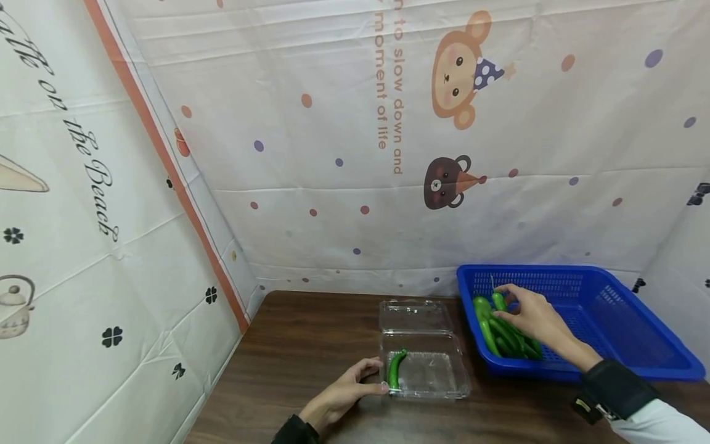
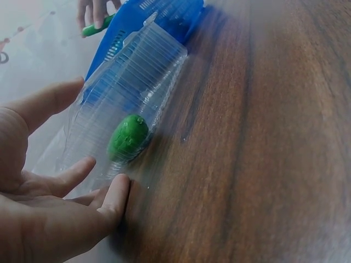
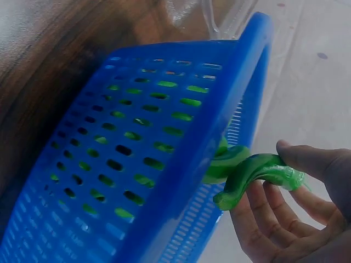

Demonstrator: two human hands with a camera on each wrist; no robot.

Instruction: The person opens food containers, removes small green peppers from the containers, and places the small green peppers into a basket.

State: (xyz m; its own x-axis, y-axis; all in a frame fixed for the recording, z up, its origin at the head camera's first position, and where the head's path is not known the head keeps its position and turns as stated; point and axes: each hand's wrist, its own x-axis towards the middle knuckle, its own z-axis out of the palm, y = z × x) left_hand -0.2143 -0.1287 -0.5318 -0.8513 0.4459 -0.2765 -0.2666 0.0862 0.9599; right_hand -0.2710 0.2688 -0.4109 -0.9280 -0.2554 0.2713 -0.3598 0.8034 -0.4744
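My right hand (image 1: 535, 317) pinches a green chili pepper (image 3: 258, 174) between thumb and fingers, over the left end of a blue plastic basket (image 1: 599, 367). Several more green peppers (image 1: 507, 338) lie piled in that end of the basket. A clear plastic box (image 1: 432, 391) stands on the table with its lid (image 1: 416, 316) folded back. One green pepper (image 1: 395, 370) lies along the box's left side; the left wrist view shows its end (image 2: 129, 137) through the plastic. My left hand (image 1: 346, 390) is at the box's left edge, fingers spread, holding nothing between them.
The brown wooden table (image 1: 310, 336) carries both the box and the basket, which stands to the right of the box. Behind the table hangs a white printed cloth (image 1: 310, 234), and another cloth panel (image 1: 138, 296) hangs along the left side.
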